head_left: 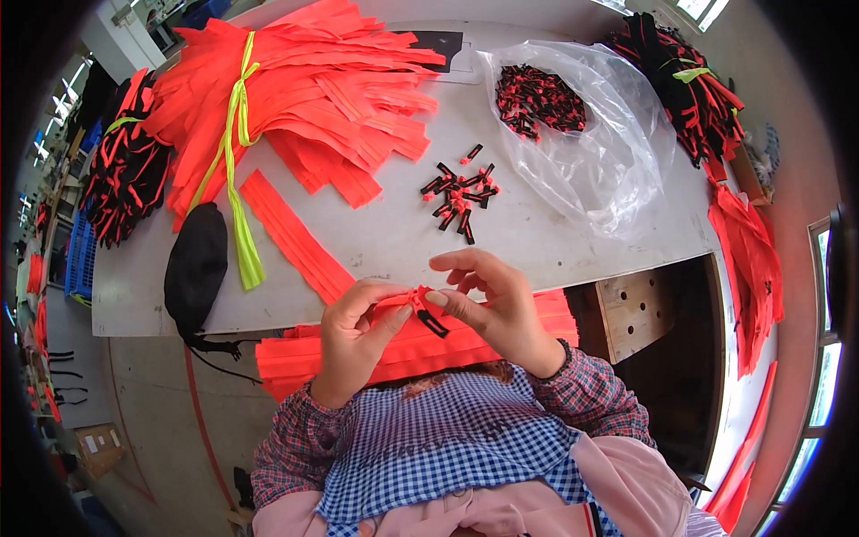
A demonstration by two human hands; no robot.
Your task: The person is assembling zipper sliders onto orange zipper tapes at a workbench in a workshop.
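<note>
Looking down from the head camera, the person sits at a grey table point(573, 237) with both hands raised just off its near edge. The left hand point(356, 333) is closed around the end of an orange strip point(394, 306), thumb and forefinger pinching it, while the right hand point(490, 304) pinches a small black zipper pull point(433, 322) against that same end, its other fingers fanned loosely upward. I would judge the step in hand to be fitting the pull onto the strip's end; the next move seems to call for keeping the strip's end flat and square to the pull's mouth, then a steady push along the strip. The pull is tilted, its long axis running from about ten o'clock down to four o'clock, the free tab hanging toward four. The strip runs roughly nine to three between the hands. Under the hands a stack of orange strips point(304, 356) lies across the lap. On the table, a loose scatter of black-and-red pulls point(461, 192) lies at twelve o'clock from the hands, a clear bag of more pulls point(573, 134) at one o'clock, a big bundle of orange strips tied with yellow ribbon point(304, 89) at eleven, and a black pouch point(197, 264) at nine.
</note>
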